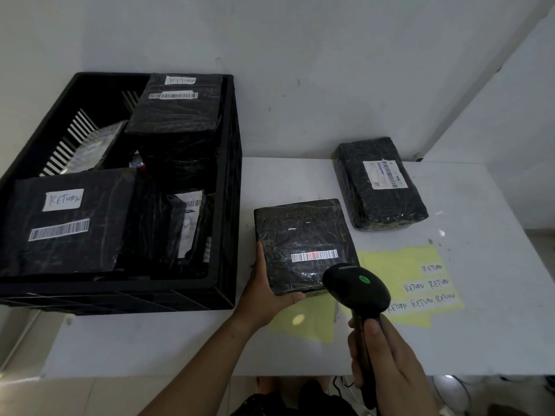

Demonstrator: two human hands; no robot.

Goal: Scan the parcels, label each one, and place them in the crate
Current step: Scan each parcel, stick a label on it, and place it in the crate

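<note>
Your left hand [267, 292] is gripping the parcel [303, 232], your right hand [390, 361] fingers [354, 343] curling round the scanner [357, 288]; glare off the shiny wrap could be spoiling the scan.

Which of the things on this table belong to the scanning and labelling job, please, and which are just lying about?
Job in hand: barcoded parcel, gripped by the left hand; scanner in the right hand; second parcel; sheet of RETURN labels; crate holding labelled parcels.
Lying about: blank yellow sheet under the barcoded parcel's near edge; cable below the table.
</note>
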